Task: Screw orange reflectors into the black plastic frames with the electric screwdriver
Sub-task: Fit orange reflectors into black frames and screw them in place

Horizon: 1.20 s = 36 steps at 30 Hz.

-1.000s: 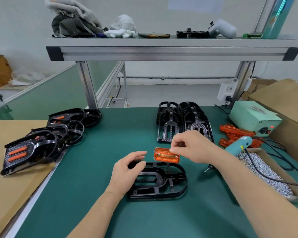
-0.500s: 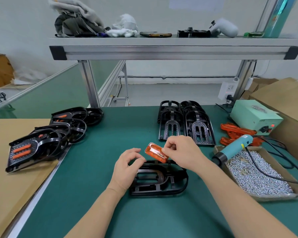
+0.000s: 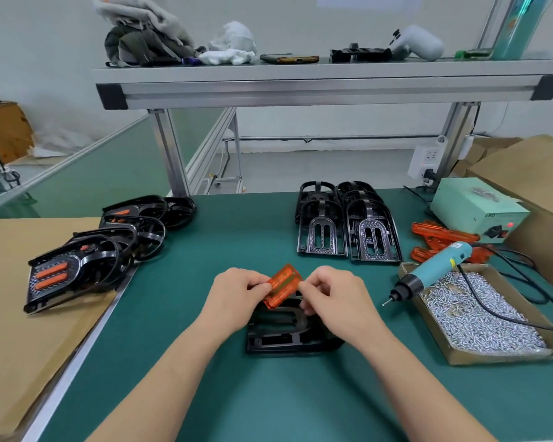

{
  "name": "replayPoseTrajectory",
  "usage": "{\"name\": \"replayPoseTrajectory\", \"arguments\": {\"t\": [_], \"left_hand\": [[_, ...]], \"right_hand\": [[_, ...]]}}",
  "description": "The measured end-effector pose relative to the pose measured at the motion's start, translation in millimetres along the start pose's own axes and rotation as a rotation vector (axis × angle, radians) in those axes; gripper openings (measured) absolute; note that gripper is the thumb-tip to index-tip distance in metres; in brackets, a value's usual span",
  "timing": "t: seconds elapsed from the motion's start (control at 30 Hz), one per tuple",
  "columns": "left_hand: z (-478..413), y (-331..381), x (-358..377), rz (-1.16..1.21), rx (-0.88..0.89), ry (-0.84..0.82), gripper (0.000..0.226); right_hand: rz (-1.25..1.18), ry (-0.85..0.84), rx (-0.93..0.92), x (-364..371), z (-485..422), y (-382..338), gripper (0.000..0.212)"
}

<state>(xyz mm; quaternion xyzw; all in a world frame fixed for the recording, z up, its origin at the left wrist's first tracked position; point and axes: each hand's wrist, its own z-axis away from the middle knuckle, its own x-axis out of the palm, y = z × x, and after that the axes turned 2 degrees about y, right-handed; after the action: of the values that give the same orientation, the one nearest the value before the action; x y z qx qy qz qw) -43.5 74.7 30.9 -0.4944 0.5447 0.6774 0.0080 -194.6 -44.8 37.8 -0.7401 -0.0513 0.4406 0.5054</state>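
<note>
So, pinched the reflector (image 3: 283,288) at opposite ends with left hand (image 3: 237,301) and right hand (image 3: 336,301), tilted just above the frame (image 3: 284,338) near the bench's (image 3: 205,393) front edge, probably lining it up with the slots. Had the screwdriver (image 3: 434,275) parked on the screw box (image 3: 492,358) at the right edge, within reach.

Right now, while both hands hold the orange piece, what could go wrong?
The orange reflector is pinched at its edges by the left hand and right hand, tilted over the black frame; it could slip or seat crooked. The electric screwdriver rests on the screw box rim; grabbing it carelessly might spill screws.
</note>
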Motion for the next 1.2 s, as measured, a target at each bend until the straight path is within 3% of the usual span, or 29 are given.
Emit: {"name": "replayPoseTrajectory", "arguments": {"t": [0.1, 0.2, 0.4, 0.5, 0.7, 0.8, 0.9, 1.03, 1.2], "left_hand": [[0, -3, -8, -0.204, 0.063, -0.135, 0.020], [0, -3, -10, -0.237, 0.086, -0.207, 0.016], [-6, 2, -6, -0.378, 0.128, -0.204, 0.014], [-9, 3, -4, -0.436, 0.138, -0.202, 0.016], [-9, 4, 4, -0.463, 0.108, -0.191, 0.014], [-6, 2, 7, -0.478, 0.123, -0.173, 0.013], [-4, 4, 8, -0.465, 0.182, -0.143, 0.008], [1, 3, 11, -0.493, 0.218, -0.204, 0.006], [6, -7, 14, -0.418, 0.222, -0.200, 0.005]], "right_hand": [[0.030, 0.140, -0.032, -27, 7, 12, 0.013], [0.006, 0.225, -0.046, -53, 14, 26, 0.017], [0.036, 0.378, 0.048, -94, 25, 62, 0.015], [0.175, 0.417, 0.133, -110, 27, 80, 0.015], [0.477, 0.277, 0.276, -125, 26, 109, 0.009], [0.568, 0.166, 0.312, -126, 25, 118, 0.017], [0.593, 0.137, 0.302, -126, 24, 121, 0.022], [0.610, 0.110, 0.313, -127, 22, 118, 0.013], [0.541, 0.180, 0.301, -129, 22, 119, 0.030]]}}
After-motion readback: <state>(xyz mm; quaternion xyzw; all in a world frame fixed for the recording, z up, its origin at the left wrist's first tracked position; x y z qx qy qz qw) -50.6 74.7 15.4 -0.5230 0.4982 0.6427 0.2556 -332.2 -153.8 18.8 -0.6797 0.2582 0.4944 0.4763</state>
